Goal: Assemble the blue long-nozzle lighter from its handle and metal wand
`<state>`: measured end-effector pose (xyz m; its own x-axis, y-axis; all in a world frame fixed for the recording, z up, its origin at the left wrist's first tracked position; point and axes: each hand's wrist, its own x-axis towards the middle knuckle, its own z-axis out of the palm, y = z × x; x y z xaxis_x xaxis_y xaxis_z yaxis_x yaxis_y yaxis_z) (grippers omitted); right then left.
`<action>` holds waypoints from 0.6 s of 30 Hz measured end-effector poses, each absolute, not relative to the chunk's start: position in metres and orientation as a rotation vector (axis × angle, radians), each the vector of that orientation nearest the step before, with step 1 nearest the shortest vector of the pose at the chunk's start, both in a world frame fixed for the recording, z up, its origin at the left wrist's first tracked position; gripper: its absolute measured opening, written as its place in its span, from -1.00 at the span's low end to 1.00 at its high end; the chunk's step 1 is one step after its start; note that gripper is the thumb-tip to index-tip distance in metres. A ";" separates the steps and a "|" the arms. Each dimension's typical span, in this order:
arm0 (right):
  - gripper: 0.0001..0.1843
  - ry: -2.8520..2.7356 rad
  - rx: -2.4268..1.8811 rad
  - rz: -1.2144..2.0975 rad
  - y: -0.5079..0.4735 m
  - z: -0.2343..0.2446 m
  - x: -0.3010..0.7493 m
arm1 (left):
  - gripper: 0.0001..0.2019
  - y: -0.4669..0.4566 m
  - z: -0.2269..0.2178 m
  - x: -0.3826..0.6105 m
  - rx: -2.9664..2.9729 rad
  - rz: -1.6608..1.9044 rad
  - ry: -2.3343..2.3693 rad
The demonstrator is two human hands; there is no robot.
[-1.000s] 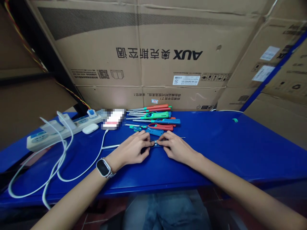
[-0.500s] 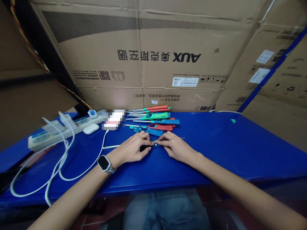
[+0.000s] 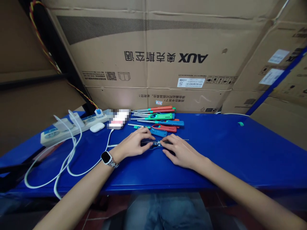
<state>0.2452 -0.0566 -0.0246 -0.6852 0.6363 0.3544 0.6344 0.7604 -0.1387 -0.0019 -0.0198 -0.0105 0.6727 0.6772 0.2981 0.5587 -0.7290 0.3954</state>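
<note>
My left hand (image 3: pixel 134 144) and my right hand (image 3: pixel 180 150) rest on the blue table (image 3: pixel 230 150), fingertips meeting over a small dark tool with a metal part (image 3: pixel 156 144). Both hands pinch it from either side. A thin metal shaft (image 3: pixel 182 139) sticks out to the right behind my right hand, and another shaft (image 3: pixel 111 145) shows left of my left hand. A smartwatch (image 3: pixel 106 158) is on my left wrist. Just beyond the hands lies a pile of several screwdrivers (image 3: pixel 159 117) with red, green and blue handles.
A white power strip (image 3: pixel 69 127) with plugs and white cables (image 3: pixel 64 163) lies at the left. A white earbud case (image 3: pixel 97 127) and a blurred white object (image 3: pixel 118 118) sit beside it. Large cardboard boxes (image 3: pixel 168 57) wall the back. A small green piece (image 3: pixel 240 124) lies far right.
The view has shifted slightly, so everything sits a little more to the right. My hands stay together on the small tool, fingers barely shifted.
</note>
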 end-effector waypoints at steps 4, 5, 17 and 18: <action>-0.59 -2.659 -0.995 -0.089 -0.058 -0.024 0.245 | -0.69 -0.016 -0.016 -0.004 2.583 0.486 1.023; -0.57 -2.670 -0.999 -0.097 -0.057 -0.024 0.245 | -0.67 -0.016 -0.016 -0.004 2.573 0.471 1.032; -0.73 -2.582 -1.033 -0.026 -0.049 -0.010 0.236 | -0.80 -0.008 -0.012 -0.016 2.459 0.491 0.980; -0.73 -2.571 -1.041 -0.041 -0.046 -0.007 0.232 | -0.80 -0.007 -0.012 -0.016 2.465 0.499 0.976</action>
